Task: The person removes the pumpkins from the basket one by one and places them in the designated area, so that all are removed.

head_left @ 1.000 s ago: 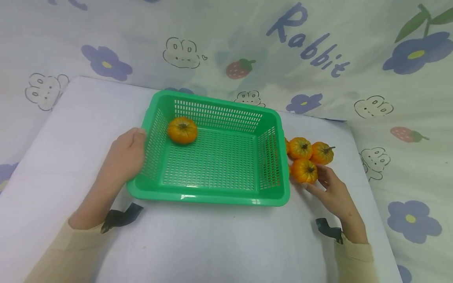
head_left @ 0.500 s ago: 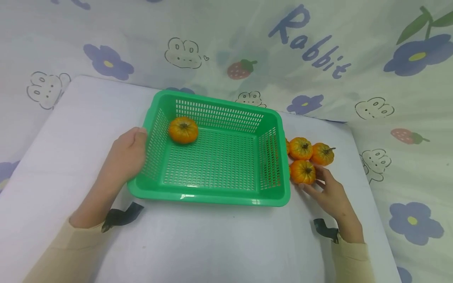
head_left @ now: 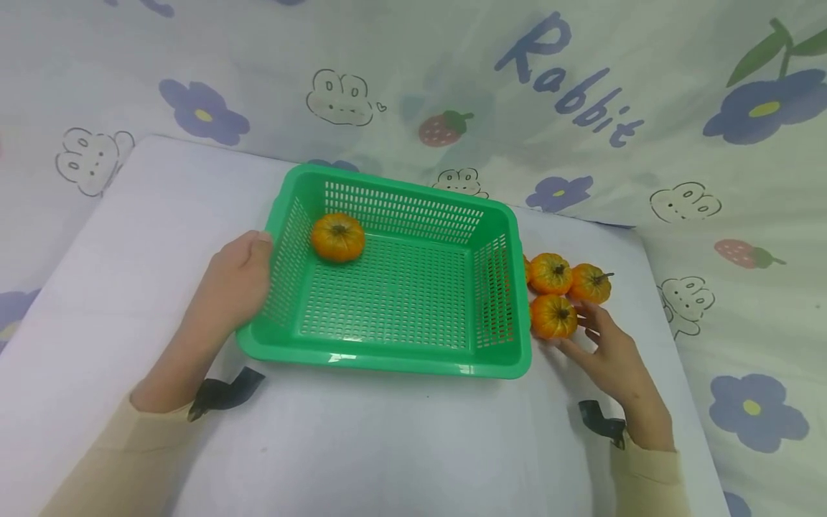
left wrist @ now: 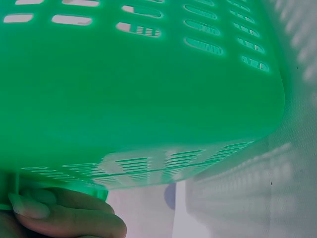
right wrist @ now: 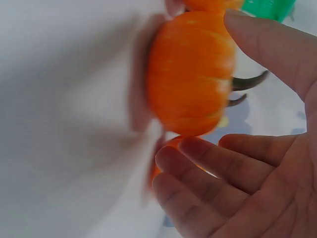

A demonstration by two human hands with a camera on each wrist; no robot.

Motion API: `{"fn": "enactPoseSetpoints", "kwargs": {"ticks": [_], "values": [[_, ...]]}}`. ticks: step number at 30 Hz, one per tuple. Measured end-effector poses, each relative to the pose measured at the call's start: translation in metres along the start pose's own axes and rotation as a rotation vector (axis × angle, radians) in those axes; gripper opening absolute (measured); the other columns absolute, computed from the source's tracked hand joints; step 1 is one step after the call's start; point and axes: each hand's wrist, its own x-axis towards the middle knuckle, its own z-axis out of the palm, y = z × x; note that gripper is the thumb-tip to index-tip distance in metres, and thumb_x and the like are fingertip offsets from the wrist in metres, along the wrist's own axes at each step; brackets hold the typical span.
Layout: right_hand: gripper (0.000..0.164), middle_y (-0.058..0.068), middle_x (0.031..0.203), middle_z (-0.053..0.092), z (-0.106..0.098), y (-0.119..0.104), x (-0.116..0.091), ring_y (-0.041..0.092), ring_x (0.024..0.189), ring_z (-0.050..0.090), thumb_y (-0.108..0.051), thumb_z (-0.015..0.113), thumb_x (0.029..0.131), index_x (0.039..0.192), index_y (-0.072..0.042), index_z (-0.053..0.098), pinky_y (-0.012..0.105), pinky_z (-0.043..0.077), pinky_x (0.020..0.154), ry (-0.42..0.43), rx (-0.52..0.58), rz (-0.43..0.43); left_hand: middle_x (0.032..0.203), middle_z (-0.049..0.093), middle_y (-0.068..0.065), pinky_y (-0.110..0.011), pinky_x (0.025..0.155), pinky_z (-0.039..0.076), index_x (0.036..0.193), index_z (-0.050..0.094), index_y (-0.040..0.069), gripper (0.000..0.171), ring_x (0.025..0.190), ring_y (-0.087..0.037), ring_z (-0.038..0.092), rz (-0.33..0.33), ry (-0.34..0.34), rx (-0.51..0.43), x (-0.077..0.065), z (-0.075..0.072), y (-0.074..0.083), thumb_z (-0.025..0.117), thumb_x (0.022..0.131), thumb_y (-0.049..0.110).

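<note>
My left hand grips the left rim of a green plastic basket, its fingers curled under the edge in the left wrist view. One small orange pumpkin sits in the basket's back left corner. To the right of the basket, my right hand is at the nearest pumpkin of a small group. In the right wrist view its thumb and fingers are spread loosely around this pumpkin, without a closed grip. The thumb tip overlaps the pumpkin's edge there.
Behind that pumpkin are two more pumpkins, one with a long stem and one beside the basket. Parts of others are hidden by the basket's right wall. The white table meets a printed cloth at the back.
The nearest pumpkin has shifted slightly left, closer to the basket. My right hand followed it left, then drew back a little to the right. The left hand keeps its grip on the basket.
</note>
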Motion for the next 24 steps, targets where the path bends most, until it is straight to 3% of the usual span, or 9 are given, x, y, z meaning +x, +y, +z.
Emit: {"fn": "enactPoseSetpoints", "kwargs": {"ticks": [4, 9, 14, 24], "values": [[0.081, 0.03, 0.148, 0.05, -0.012, -0.016, 0.0, 0.052, 0.133, 0.049, -0.035, 0.075, 0.099, 0.155, 0.004, 0.033, 0.068, 0.043, 0.103, 0.032, -0.048, -0.06, 0.088, 0.05, -0.018, -0.041, 0.061, 0.048, 0.117, 0.05, 0.002, 0.062, 0.073, -0.031, 0.052, 0.001, 0.002, 0.009, 0.0, -0.001, 0.0, 0.012, 0.111, 0.05], [0.085, 0.028, 0.15, 0.05, -0.029, -0.053, 0.003, 0.054, 0.134, 0.048, -0.039, 0.074, 0.099, 0.161, -0.003, 0.029, 0.073, 0.04, 0.101, 0.055, -0.089, -0.122, 0.087, 0.048, -0.017, -0.041, 0.062, 0.047, 0.115, 0.05, 0.003, 0.061, 0.073, -0.031, 0.051, 0.002, 0.0, 0.008, 0.0, 0.0, -0.001, 0.012, 0.111, 0.05], [0.09, 0.02, 0.155, 0.047, -0.041, -0.106, 0.014, 0.046, 0.14, 0.045, -0.039, 0.077, 0.096, 0.164, -0.01, 0.026, 0.07, 0.038, 0.107, 0.06, -0.127, -0.236, 0.088, 0.05, -0.017, -0.04, 0.061, 0.048, 0.119, 0.05, 0.002, 0.063, 0.072, -0.031, 0.052, -0.009, -0.009, 0.002, 0.001, -0.001, -0.002, 0.012, 0.111, 0.051], [0.099, 0.01, 0.165, 0.036, -0.061, -0.212, 0.048, 0.034, 0.149, 0.037, -0.047, 0.081, 0.092, 0.166, -0.016, 0.023, 0.059, 0.034, 0.116, -0.047, -0.296, -0.511, 0.09, 0.051, -0.017, -0.041, 0.064, 0.048, 0.123, 0.052, 0.001, 0.063, 0.076, -0.031, 0.052, -0.012, -0.006, 0.013, 0.0, -0.002, -0.001, 0.012, 0.112, 0.048]]}}
